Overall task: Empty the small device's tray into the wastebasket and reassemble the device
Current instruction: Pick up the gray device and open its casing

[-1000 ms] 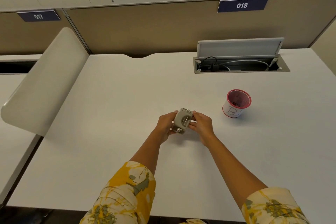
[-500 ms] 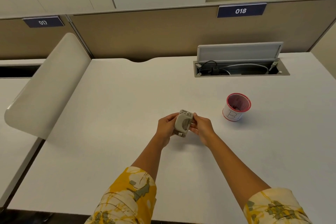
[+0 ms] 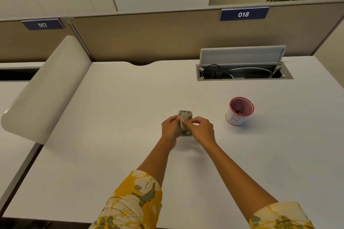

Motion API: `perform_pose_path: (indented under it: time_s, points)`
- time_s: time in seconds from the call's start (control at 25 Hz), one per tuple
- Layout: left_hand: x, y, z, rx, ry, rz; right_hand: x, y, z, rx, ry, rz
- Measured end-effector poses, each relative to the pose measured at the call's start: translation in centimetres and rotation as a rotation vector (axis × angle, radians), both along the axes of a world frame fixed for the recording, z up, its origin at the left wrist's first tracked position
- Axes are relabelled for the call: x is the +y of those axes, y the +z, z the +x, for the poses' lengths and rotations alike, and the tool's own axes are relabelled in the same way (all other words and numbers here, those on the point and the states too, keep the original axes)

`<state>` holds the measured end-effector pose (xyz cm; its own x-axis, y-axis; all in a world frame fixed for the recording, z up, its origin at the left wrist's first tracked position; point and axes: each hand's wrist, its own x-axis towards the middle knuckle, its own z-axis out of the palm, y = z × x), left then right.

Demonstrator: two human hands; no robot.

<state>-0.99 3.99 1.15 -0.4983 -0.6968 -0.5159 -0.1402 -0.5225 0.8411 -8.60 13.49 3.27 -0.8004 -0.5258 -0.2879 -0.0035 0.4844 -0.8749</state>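
A small grey device [image 3: 184, 121] with metal fittings at both ends is held just above the white desk [image 3: 115, 135], near its middle. My left hand [image 3: 170, 129] grips its left side. My right hand [image 3: 202, 129] pinches its right side, thumb and fingers over the curved top piece. The hands hide the device's lower part, and I cannot make out its tray. The wastebasket [image 3: 240, 110], a small red mesh cup with a white paper label, stands upright on the desk to the right of my hands, apart from them.
An open cable hatch [image 3: 242, 72] with its lid raised and wires inside sits at the back right. A rounded white divider panel [image 3: 46, 89] leans along the desk's left edge. Beige partitions with number plates close off the back.
The device has turned from tilted to nearly upright between my hands. My right fingers have moved further over its top. The camera has tipped down slightly.
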Motion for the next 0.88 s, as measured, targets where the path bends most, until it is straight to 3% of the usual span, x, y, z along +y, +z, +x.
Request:
perform_pose_path:
  time_s: [0.24,0.48,0.64,0.88]
  points:
    - [0.4,0.0,0.0,0.005,-0.003,0.129,0.2,0.6,0.8,0.176,0.078,0.097]
    - [0.3,0.2,-0.3,0.007,-0.031,0.119,0.3,-0.1,0.4,0.193,0.207,0.004]
    - [0.3,0.2,0.0,0.008,-0.069,0.124,0.4,-0.8,-0.2,0.226,0.336,0.058]
    - [-0.1,0.3,0.2,-0.045,-0.111,0.15,0.9,-1.1,-0.6,0.232,0.382,0.011]
